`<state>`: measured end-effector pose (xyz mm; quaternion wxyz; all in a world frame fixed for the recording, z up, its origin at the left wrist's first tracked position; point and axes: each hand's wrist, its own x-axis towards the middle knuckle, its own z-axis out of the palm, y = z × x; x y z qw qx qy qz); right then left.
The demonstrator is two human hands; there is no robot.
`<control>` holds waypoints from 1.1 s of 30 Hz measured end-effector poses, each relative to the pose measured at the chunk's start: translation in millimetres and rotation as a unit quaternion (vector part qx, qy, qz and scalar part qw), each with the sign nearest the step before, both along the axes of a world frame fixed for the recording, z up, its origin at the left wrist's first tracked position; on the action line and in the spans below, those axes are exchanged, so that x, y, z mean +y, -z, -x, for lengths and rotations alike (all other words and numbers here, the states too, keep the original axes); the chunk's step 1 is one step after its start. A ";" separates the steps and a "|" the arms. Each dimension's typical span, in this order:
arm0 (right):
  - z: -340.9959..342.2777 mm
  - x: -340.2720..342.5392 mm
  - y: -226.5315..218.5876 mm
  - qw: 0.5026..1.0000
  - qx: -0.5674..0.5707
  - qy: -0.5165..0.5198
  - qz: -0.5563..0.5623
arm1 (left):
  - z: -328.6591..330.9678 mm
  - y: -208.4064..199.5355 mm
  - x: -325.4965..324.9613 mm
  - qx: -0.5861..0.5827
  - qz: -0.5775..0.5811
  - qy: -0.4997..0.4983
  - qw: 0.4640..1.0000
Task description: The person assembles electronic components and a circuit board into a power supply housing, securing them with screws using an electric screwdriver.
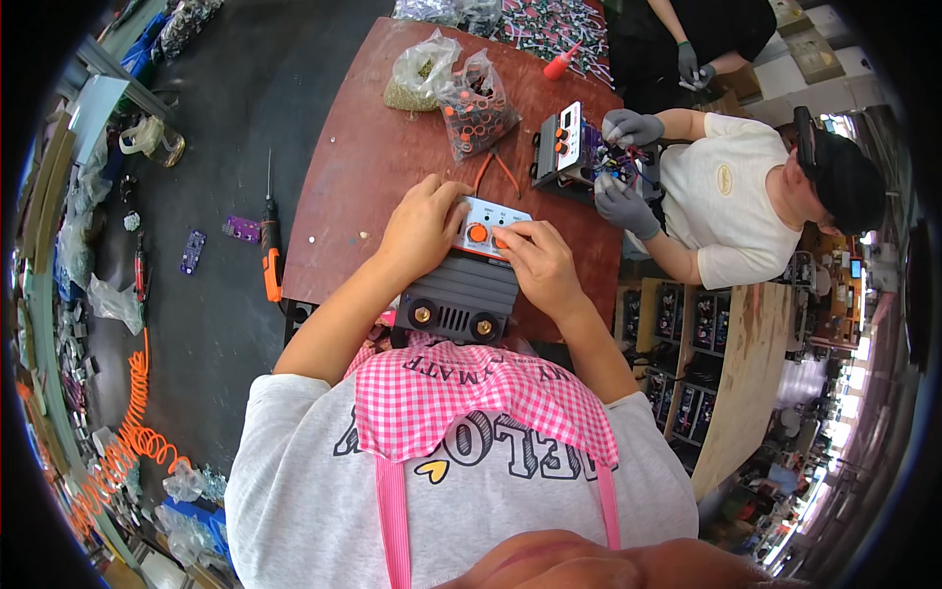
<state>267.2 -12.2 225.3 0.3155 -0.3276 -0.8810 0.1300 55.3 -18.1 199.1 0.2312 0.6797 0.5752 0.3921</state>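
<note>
A small welding machine (459, 285), with a dark grey ribbed case and brass sockets on its near end, lies at the near edge of the red-brown table (368, 147). Its white panel (491, 213) is on the far side and carries orange knobs. My left hand (424, 228) is closed over the left edge of that panel, steadying it. With the fingertips of my right hand (538, 260) I pinch the right orange knob (501, 239), which the fingers partly cover. Just beyond the panel lie orange-handled pliers (498, 175).
Bags of orange knobs (481, 113) and small metal parts (422, 79) stand farther back, near a red squeeze bottle (560, 65). At right a co-worker in grey gloves (633, 128) handles wiring on a similar machine (567, 137). An orange power screwdriver (272, 255) lies left.
</note>
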 end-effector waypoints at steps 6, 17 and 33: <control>-7.2 -12.1 4.9 0.999 0.014 0.035 0.014 | -0.7 -2.7 -1.0 0.014 0.005 0.001 1.000; -5.3 -24.2 11.9 0.993 0.009 0.115 0.010 | -1.7 -7.3 0.1 0.039 0.012 -0.001 0.999; 12.8 -26.7 2.6 0.989 0.042 0.143 0.019 | -1.9 -5.8 -0.8 0.029 0.016 -0.004 0.999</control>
